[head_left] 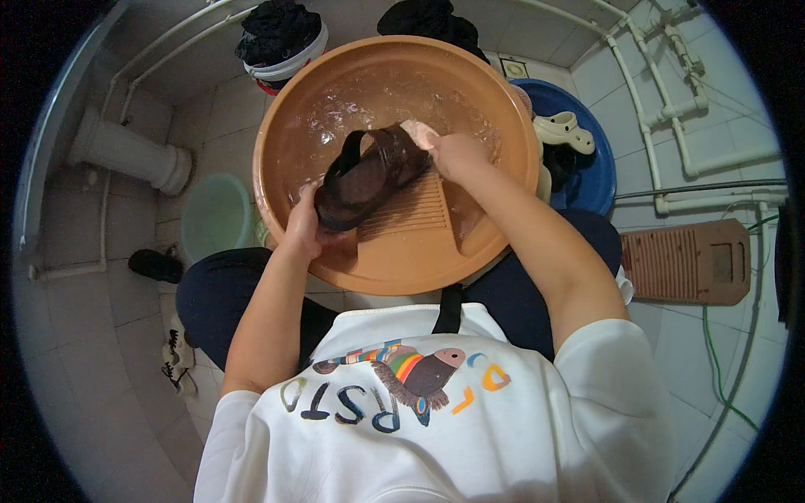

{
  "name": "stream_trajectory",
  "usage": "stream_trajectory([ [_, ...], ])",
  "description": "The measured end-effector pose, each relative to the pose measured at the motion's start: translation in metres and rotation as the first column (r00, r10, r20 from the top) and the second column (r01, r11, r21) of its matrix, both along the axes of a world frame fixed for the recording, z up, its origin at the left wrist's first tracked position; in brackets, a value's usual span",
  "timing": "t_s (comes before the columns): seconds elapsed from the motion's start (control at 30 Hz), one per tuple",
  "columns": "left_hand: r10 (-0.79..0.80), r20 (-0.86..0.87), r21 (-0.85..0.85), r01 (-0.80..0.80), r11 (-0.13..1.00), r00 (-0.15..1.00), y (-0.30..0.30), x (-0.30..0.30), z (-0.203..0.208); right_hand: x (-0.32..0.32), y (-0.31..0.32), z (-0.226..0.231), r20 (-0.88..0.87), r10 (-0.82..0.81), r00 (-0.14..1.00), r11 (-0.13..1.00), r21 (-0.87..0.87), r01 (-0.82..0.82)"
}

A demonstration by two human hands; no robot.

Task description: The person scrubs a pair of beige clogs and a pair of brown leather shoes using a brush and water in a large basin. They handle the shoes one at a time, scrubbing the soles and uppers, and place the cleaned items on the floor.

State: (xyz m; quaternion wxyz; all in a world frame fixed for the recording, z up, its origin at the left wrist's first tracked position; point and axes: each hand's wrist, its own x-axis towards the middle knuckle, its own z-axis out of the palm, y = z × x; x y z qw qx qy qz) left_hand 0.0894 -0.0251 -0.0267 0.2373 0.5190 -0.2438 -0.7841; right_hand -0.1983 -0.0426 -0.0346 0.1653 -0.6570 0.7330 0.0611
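Observation:
A dark brown sandal (373, 178) with a black strap is held tilted over a large orange-brown basin (268, 142) with water in it. My left hand (303, 225) grips the sandal at its lower left end. My right hand (457, 155) is closed on a small whitish piece (418, 132), pressed to the sandal's upper right end; whether it is cloth or soap I cannot tell. Below the sandal, a ridged washboard surface (411, 230) slopes inside the basin.
At right stands a blue basin (605, 172) with a cream clog (564, 132) in it. A brown washboard (688, 261) lies beyond my right knee. At left are a pale green basin (215, 220) and a black shoe (156, 266). Behind stands a white bucket (289, 67) of dark cloth.

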Motion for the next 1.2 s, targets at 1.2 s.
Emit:
stream_trajectory([
  [1.2, 0.244, 0.889, -0.456, 0.799, 0.392, 0.387, 0.054, -0.052, 0.032, 0.055, 0.083, 0.134, 0.222, 0.235, 0.946, 0.972, -0.042, -0.231],
])
